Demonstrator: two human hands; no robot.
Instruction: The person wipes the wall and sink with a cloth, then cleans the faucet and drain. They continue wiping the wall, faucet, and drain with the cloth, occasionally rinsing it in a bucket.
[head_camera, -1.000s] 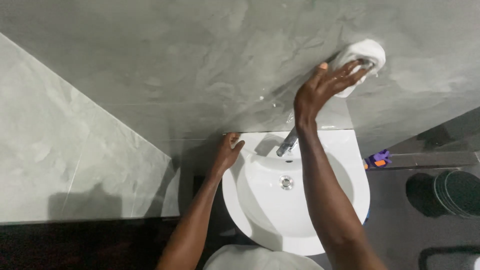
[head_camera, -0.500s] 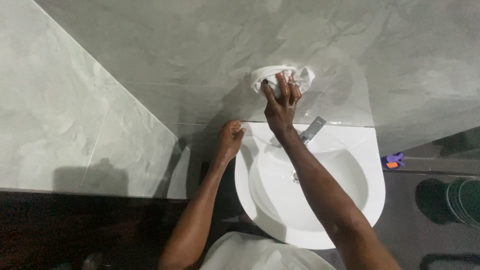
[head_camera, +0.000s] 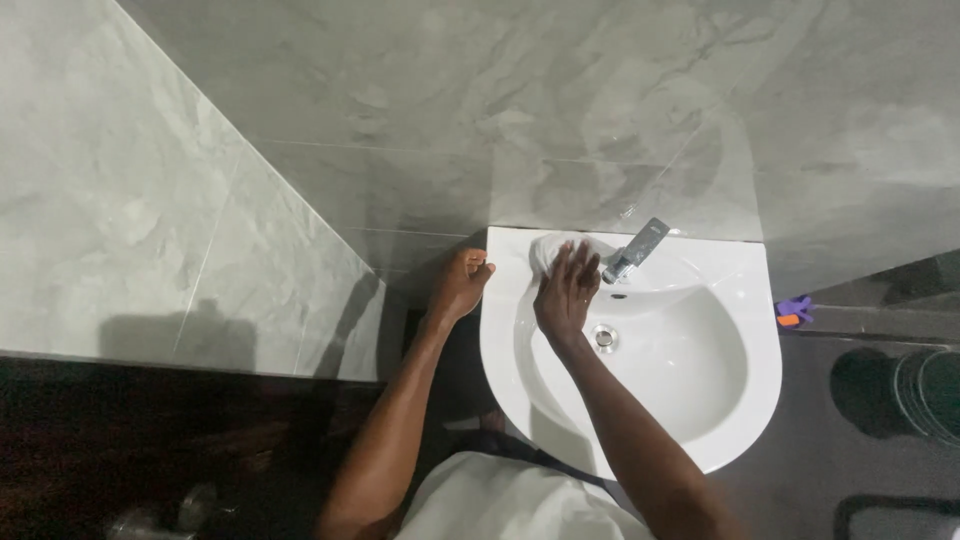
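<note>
Down low, the white rounded ceramic washbasin (head_camera: 745, 400) fills the view, its round metal drain (head_camera: 604, 338) in the bowl. The right hand (head_camera: 565, 297) lies flat, fingers spread, pressing a crumpled white cloth (head_camera: 553, 250) onto the basin's back ledge just beside the angled chrome tap (head_camera: 635, 251). The left hand (head_camera: 460, 284) curls closed over the basin's left corner. Behind rises the grey marbled tile wall (head_camera: 450, 110).
</note>
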